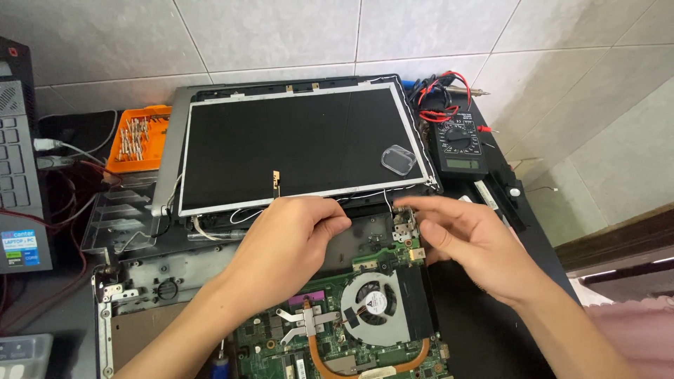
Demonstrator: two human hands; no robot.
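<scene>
A person's two bare hands work over a stripped-down laptop [281, 231] lying in the middle of a dark worktop [484, 330] that stands against a tiled wall. The machine is opened flat with its casing off: the bare screen panel [295, 144], matte black in a thin metal frame, lies toward the back edge, while the green motherboard [330, 337] sits exposed at the front edge with a round cooling fan [373, 305] and a curved copper heat pipe [365, 365] running from it.

The left hand [288, 249] rests over the hinge strip between panel and board, fingers curled and pinched together (what they pinch, if anything, is hidden). The right hand [470, 242] hovers just beside the right hinge [404, 226], thumb and forefinger drawn close at the metal bracket; whether they actually grip it cannot be told, as the fingertips are blurred.

A small clear plastic case [399, 159] lies on the panel's right side. At the worktop's back right corner sits a black multimeter [460, 144] with red and black leads [439, 98]. Near the back left, an orange tray of screwdriver bits [137, 137] stands beside the panel, and a second laptop [21, 182] lies along the left edge.
</scene>
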